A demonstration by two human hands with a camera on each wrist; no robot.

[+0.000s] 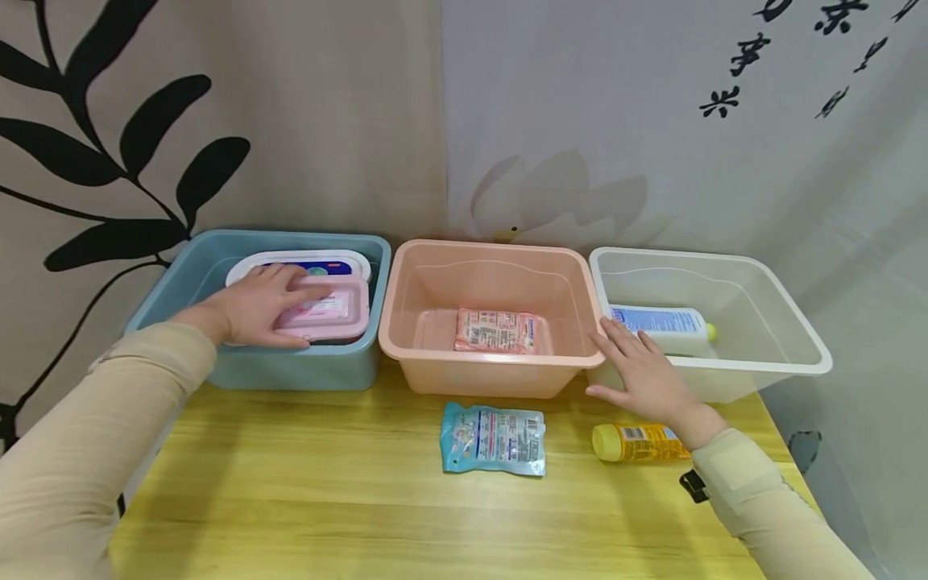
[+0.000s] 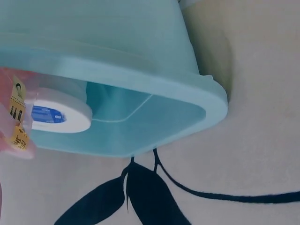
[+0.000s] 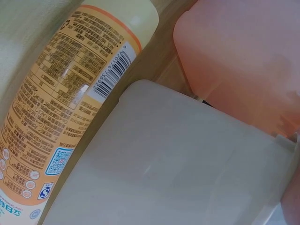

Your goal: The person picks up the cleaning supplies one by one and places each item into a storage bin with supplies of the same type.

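Note:
My left hand (image 1: 257, 302) reaches into the blue bin (image 1: 290, 372) and grips a pink wipes pack (image 1: 351, 310), thumb along its near side and fingers over its top. Beneath and behind that pack lies a white-lidded wipes pack (image 1: 355, 262) with a blue label. The left wrist view shows the pink pack's printed side (image 2: 18, 105) by the bin's rim. My right hand (image 1: 648, 383) rests with spread fingers at the near left rim of the white bin (image 1: 754, 366), close to the pink bin's corner. A white bottle (image 1: 663, 326) with blue print lies inside the white bin.
The pink bin (image 1: 486, 379) stands between the other two and holds a pink packet (image 1: 496, 332). On the wooden table (image 1: 348, 491) lie a blue pouch (image 1: 493, 440) and a yellow-capped orange bottle (image 1: 641, 443), the bottle below my right hand. Printed curtains hang behind.

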